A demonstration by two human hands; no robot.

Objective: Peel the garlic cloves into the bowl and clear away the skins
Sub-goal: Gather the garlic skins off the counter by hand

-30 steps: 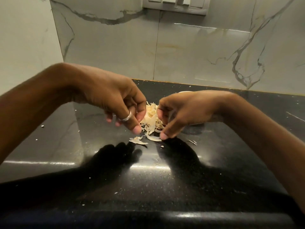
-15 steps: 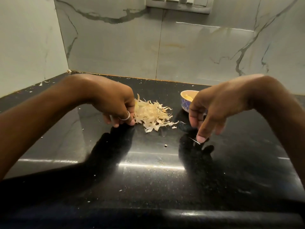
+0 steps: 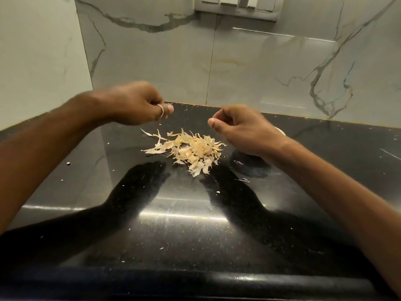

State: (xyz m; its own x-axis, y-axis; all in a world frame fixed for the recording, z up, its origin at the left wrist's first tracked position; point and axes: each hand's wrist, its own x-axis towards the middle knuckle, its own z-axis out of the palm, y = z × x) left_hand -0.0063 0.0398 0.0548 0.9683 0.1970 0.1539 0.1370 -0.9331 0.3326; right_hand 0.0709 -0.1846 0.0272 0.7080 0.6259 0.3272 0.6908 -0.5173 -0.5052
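At mid-frame in the head view, the garlic skins lie heaped on the black counter. Left hand and right hand hover above, fingers curled; whether either pinches a scrap I cannot tell. The bowl peeks behind the right hand. Clearing seems in hand; next, both hands must scoop the heap together.

Bowl mostly hidden behind right hand, switch panel cropped
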